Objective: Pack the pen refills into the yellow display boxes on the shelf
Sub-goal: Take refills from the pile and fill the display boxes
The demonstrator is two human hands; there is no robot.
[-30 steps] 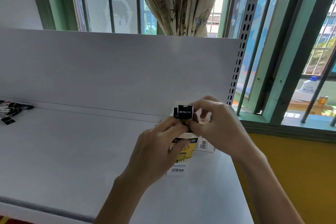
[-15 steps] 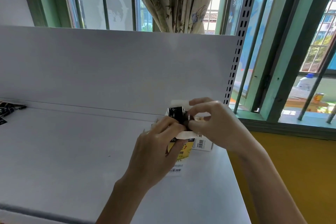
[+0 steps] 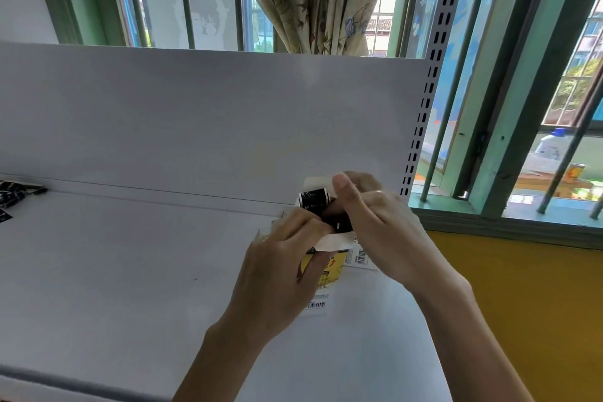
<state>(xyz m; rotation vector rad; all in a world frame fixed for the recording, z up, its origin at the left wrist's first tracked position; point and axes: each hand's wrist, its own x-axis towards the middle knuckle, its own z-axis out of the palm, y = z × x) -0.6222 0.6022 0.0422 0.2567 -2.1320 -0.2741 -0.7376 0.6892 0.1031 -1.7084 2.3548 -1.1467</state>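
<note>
A yellow display box [image 3: 329,269] with white flaps and barcodes stands on the white shelf [image 3: 130,271] near its right end. My left hand [image 3: 280,271] grips the box at its front, fingers curled over the open top. My right hand [image 3: 375,225] pinches a bundle of black-wrapped pen refills [image 3: 315,201], whose upper end sticks out of the box's open top. The lower part of the bundle and most of the box are hidden behind my hands.
More black refill packs [image 3: 13,194] lie at the shelf's far left by the back panel. A perforated upright [image 3: 424,98] ends the shelf on the right, with a green barred window and a yellow wall beyond.
The refill bundle has sunk lower into the box between my hands. My right hand has turned so its thumb points up over the bundle. The left hand stays on the box.
</note>
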